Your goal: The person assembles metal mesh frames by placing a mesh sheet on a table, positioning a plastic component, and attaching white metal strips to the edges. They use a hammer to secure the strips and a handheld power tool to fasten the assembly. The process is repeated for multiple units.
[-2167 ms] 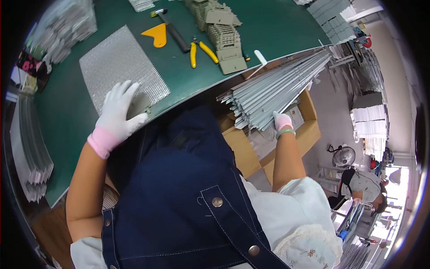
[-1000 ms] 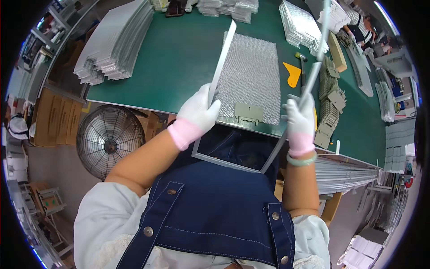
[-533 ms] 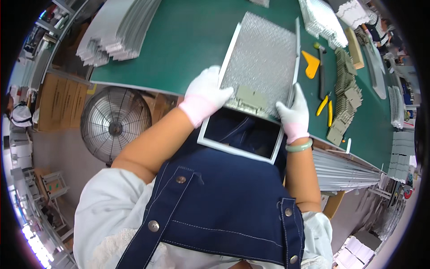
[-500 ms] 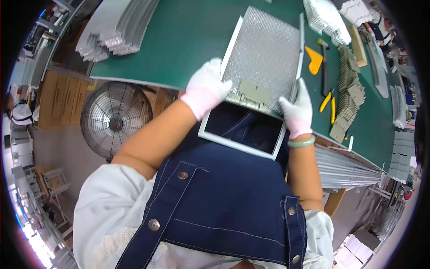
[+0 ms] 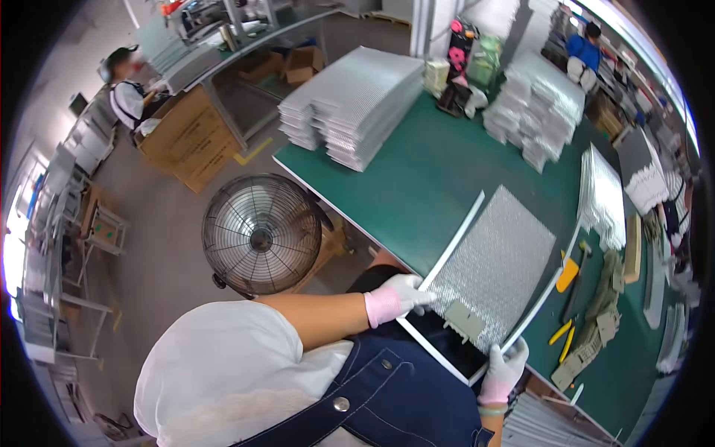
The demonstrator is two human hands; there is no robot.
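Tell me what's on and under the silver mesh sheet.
A grey-green piece lies on the near edge of the sheet. The green table shows beyond it; whatever is directly beneath is covered.

Mesh sheet (image 5: 503,253) on table (image 5: 372,186) between frame sides (image 5: 453,241), pliers (image 5: 567,346) rightward.

I find the lighting bright, with white glare (image 5: 15,257) at far left, glints on the mesh sheet (image 5: 503,257), edges bowed, 4 corners black.
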